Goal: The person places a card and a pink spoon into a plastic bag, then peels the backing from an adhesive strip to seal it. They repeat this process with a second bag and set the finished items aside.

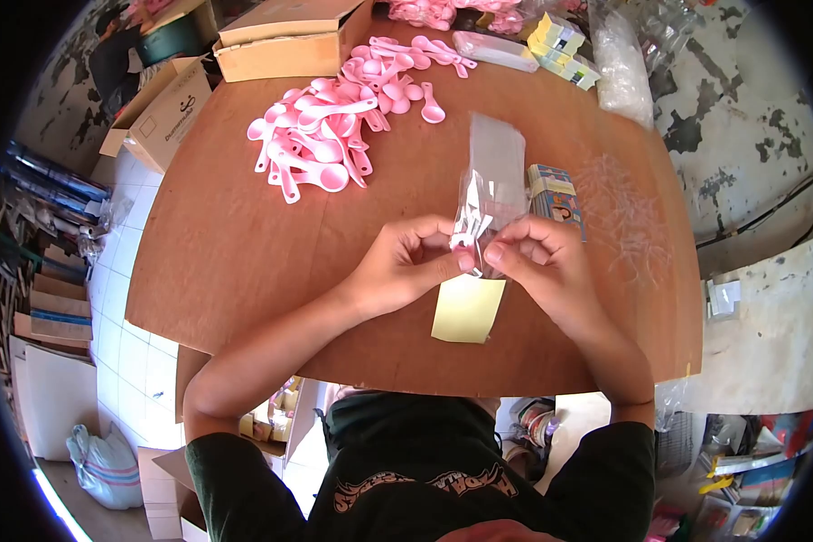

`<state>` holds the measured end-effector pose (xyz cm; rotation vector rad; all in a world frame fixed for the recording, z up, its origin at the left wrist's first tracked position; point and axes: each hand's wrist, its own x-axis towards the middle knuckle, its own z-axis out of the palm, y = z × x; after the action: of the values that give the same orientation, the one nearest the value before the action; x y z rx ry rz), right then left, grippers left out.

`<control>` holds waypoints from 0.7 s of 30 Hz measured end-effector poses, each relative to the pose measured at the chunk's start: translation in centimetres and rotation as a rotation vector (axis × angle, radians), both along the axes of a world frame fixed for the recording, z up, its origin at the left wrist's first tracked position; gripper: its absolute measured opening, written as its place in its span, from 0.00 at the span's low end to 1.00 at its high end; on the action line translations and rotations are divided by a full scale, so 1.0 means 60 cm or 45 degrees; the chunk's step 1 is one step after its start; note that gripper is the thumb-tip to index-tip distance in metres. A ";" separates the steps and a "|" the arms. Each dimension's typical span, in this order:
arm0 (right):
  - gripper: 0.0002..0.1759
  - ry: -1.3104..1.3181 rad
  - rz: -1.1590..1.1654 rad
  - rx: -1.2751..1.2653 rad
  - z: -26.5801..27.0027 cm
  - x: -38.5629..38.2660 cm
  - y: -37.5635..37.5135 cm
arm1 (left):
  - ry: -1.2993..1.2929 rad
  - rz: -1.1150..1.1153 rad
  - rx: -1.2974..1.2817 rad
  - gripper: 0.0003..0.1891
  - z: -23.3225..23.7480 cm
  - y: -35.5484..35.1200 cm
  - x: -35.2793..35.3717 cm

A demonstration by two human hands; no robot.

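My left hand pinches the left side of a small clear plastic bag over the table. The right hand has its thumb and fingers closed on the bag's other side. Something pink and white shows at the bag's lower end beside my left thumb; its kind is hard to make out. Just below the hands lies a pale yellow paper. Beyond the bag rests a stack of clear plastic sleeves. A banded bundle of blue printed cards is next to my right fingers.
A heap of pink spoons covers the far left of the wooden table. Thin clear strips lie scattered at right. Along the back are a cardboard box, yellow boxes and rolled plastic. Another person is partly visible far left.
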<state>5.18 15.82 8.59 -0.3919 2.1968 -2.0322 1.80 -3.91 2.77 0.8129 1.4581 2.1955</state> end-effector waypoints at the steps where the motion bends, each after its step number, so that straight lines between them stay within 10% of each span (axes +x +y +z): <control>1: 0.04 -0.001 -0.008 -0.002 -0.005 0.003 0.004 | -0.001 -0.008 -0.002 0.10 -0.003 0.002 0.000; 21: 0.07 0.105 -0.146 -0.050 -0.055 -0.015 0.025 | 0.150 0.325 -0.231 0.16 -0.027 0.012 -0.001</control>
<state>4.28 17.29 5.27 -0.3690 2.2794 -2.1581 1.74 -3.22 1.17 0.7401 1.8803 2.1804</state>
